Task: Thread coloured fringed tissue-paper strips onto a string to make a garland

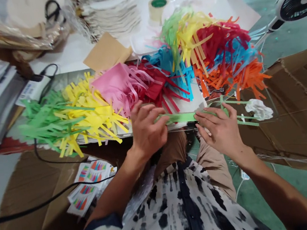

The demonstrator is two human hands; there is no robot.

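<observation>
A light green fringed paper strip (183, 117) lies along the table's front edge between my hands. My left hand (149, 128) has its fingers curled over one end of it. Over the other end, my right hand (220, 129) rests with fingers stretched and somewhat apart, its thumb below the edge. Thin green strips stick out past the right fingers, near a crumpled white piece (259, 109). Just behind my hands are pink fringed paper (115, 84), red fringed paper (151, 86) and yellow fringed paper (92, 113). My fingers hide parts of the green strip.
Green tassels (48, 122) lie at the left, a multicoloured tassel heap (212, 43) at the right. Behind are a tape roll (158, 11), a brown paper piece (106, 52) and stacked white bundles (110, 11). A fan (298, 0) and cardboard box (303, 106) stand right.
</observation>
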